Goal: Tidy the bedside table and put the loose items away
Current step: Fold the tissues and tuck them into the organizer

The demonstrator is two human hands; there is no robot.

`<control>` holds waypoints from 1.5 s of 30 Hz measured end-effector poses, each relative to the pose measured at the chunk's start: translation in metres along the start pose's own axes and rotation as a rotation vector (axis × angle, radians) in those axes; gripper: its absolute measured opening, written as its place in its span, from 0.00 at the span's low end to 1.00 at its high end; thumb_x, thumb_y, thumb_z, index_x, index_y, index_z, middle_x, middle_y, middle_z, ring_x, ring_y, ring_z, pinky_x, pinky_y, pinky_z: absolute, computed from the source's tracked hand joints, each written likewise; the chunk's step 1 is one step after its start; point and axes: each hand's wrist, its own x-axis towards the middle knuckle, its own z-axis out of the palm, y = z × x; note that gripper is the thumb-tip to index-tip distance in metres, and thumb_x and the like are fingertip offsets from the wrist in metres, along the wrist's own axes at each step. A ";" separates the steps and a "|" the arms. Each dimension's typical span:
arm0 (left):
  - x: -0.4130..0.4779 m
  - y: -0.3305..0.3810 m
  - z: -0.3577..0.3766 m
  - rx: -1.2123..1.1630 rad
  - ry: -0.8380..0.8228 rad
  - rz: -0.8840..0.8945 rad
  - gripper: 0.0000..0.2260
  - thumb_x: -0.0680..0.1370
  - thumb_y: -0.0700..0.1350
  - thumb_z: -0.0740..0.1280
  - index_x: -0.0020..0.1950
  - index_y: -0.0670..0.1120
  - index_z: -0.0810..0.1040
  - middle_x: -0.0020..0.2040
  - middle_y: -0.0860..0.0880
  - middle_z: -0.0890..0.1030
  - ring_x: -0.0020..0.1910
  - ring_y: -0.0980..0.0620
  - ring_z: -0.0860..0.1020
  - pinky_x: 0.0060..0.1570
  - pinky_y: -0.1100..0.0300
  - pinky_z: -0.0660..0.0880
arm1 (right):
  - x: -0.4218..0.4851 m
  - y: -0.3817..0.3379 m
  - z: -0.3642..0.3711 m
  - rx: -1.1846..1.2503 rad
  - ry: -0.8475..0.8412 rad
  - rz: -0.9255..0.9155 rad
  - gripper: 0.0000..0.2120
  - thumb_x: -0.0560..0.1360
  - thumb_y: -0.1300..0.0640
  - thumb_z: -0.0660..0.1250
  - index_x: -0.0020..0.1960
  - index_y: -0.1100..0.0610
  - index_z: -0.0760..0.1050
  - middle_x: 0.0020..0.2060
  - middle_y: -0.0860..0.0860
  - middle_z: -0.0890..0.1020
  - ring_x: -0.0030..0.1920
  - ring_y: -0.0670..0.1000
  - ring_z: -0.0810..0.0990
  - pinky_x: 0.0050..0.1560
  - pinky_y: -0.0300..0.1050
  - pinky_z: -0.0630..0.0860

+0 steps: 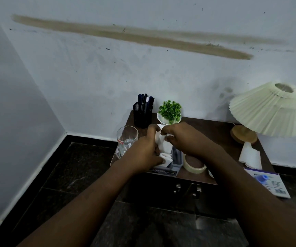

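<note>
Both hands hold a white tissue (164,146) above the left part of the dark brown bedside table (211,129). My left hand (147,148) grips its left side and lower fold. My right hand (179,138) pinches its upper right edge. Under the tissue sits a grey box (176,158) on a dark flat item with white lettering (166,172). A roll of beige tape (194,164) lies just right of the box. Another white tissue (249,155) lies by the lamp base. A white and blue booklet (268,182) overhangs the table's right front corner.
A clear glass (126,141) stands at the table's left edge, close to my left hand. Behind are a black pen holder (142,114) with several pens and a small green plant (170,112) in a white pot. A pleated cream lamp (266,109) stands at the right. Cabinet doors with metal handles (188,190) face me.
</note>
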 end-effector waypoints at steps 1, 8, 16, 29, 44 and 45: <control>0.000 -0.002 -0.001 -0.008 0.023 -0.011 0.39 0.69 0.40 0.78 0.70 0.54 0.57 0.39 0.51 0.81 0.37 0.57 0.81 0.38 0.53 0.80 | 0.001 0.000 0.001 0.001 -0.010 0.008 0.10 0.78 0.62 0.66 0.57 0.57 0.82 0.48 0.54 0.85 0.48 0.55 0.81 0.42 0.45 0.71; 0.001 -0.011 -0.011 -0.083 0.051 -0.059 0.27 0.71 0.41 0.76 0.63 0.54 0.65 0.42 0.50 0.82 0.39 0.56 0.81 0.43 0.47 0.81 | 0.004 -0.002 0.016 0.001 -0.158 0.025 0.14 0.77 0.61 0.68 0.62 0.56 0.82 0.58 0.54 0.83 0.58 0.54 0.80 0.51 0.42 0.70; 0.002 -0.008 0.008 -0.035 0.026 -0.012 0.56 0.71 0.40 0.77 0.82 0.62 0.38 0.44 0.51 0.83 0.44 0.56 0.81 0.47 0.54 0.79 | 0.004 -0.002 0.029 0.038 -0.088 0.026 0.06 0.75 0.58 0.71 0.52 0.56 0.81 0.49 0.51 0.81 0.50 0.52 0.79 0.43 0.44 0.71; 0.014 -0.004 -0.016 -0.353 0.185 -0.119 0.44 0.75 0.36 0.75 0.82 0.56 0.55 0.47 0.44 0.82 0.42 0.52 0.79 0.47 0.54 0.79 | -0.007 0.015 0.001 0.342 0.086 0.194 0.07 0.77 0.60 0.68 0.50 0.48 0.81 0.40 0.43 0.82 0.41 0.40 0.80 0.41 0.33 0.73; 0.019 0.009 -0.034 -0.791 -0.001 -0.151 0.29 0.80 0.30 0.66 0.77 0.53 0.67 0.51 0.42 0.79 0.26 0.56 0.68 0.22 0.65 0.64 | -0.017 0.015 -0.002 0.858 -0.081 0.147 0.12 0.76 0.64 0.72 0.58 0.58 0.80 0.50 0.60 0.85 0.50 0.62 0.85 0.53 0.60 0.81; 0.019 0.009 -0.033 -0.789 0.015 -0.168 0.29 0.80 0.31 0.67 0.76 0.53 0.68 0.50 0.42 0.79 0.27 0.55 0.70 0.22 0.65 0.64 | -0.016 0.015 -0.002 0.840 -0.063 0.153 0.12 0.76 0.64 0.71 0.58 0.57 0.81 0.48 0.56 0.87 0.47 0.56 0.86 0.47 0.53 0.82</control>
